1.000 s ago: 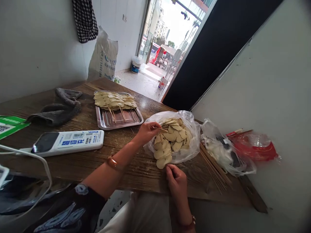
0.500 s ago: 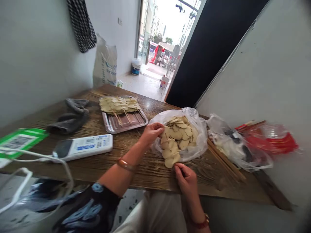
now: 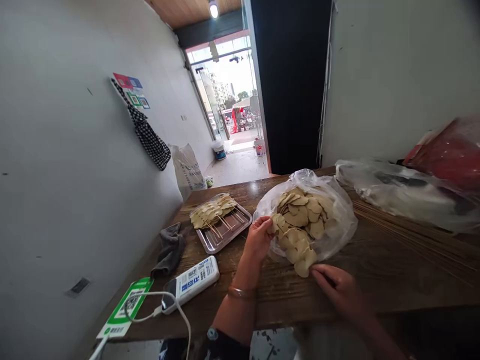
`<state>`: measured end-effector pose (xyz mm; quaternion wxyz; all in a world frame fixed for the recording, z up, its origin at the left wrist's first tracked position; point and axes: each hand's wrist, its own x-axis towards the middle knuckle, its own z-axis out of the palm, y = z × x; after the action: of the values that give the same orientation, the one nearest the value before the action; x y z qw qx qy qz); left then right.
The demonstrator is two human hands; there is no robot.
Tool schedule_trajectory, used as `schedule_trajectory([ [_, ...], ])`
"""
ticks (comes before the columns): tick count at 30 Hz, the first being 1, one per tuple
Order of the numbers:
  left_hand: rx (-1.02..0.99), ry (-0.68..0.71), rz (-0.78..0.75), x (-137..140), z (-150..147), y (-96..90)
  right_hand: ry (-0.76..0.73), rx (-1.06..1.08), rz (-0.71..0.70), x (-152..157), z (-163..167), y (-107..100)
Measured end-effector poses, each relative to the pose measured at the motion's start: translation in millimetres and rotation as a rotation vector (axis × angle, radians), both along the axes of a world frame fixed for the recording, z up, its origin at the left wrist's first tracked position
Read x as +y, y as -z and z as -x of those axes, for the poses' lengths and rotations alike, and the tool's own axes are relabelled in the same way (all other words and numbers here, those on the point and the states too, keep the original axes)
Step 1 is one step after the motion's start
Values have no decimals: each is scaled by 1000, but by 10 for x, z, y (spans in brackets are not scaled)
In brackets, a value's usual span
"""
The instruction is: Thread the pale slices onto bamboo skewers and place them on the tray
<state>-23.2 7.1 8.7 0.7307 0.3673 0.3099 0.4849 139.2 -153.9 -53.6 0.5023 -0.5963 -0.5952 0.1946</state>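
Observation:
A row of thin, pale potato slices (image 3: 296, 245), overlapping as if threaded on a skewer, stretches between my hands over the near edge of a clear plastic bag (image 3: 347, 227). My left hand (image 3: 259, 236) pinches the slice at the row's upper left end. At the lower right end, my right hand (image 3: 337, 287) is closed, thumb and finger pressed together beside the last slice; the stick itself is hidden. Loose potato slices (image 3: 300, 207) are heaped inside the bag. Finished skewers of slices (image 3: 213, 212) lie on a metal tray (image 3: 225, 240), bare stick ends toward me.
Bare bamboo sticks (image 3: 397, 225) lie right of the bag, beside another plastic bag (image 3: 397, 195). On the left are a grey cloth (image 3: 169, 250), a white device (image 3: 197, 277) with a cable, and a green code card (image 3: 129, 307). The wooden table's (image 3: 270, 300) front edge is near me.
My view has turned and tilted upward, so the table things sit differently in the picture. Both hands stay at the two ends of the row of slices.

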Motion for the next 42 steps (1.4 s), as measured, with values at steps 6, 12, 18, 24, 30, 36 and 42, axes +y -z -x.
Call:
schedule_trajectory([
  [6, 37, 24, -87, -12, -33, -12, 4, 20, 4, 1, 14, -47],
  [12, 113, -27, -184, -13, -50, -14, -2, 4, -5, 13, 27, -85],
  [18, 201, -80, -268, 1, -39, -8, 1, -2, -8, 16, 32, -90],
  [24, 269, -113, -333, 24, -47, 22, 11, 19, -18, 13, 31, -110],
  [30, 277, -134, -359, 22, -45, 12, -10, 24, -11, 3, 17, -133],
  [36, 365, -145, -430, 32, -41, 26, -20, -1, 16, -2, 7, -120],
  [42, 462, -117, -488, -17, -74, 1, -5, 15, 19, -3, 16, -125],
])
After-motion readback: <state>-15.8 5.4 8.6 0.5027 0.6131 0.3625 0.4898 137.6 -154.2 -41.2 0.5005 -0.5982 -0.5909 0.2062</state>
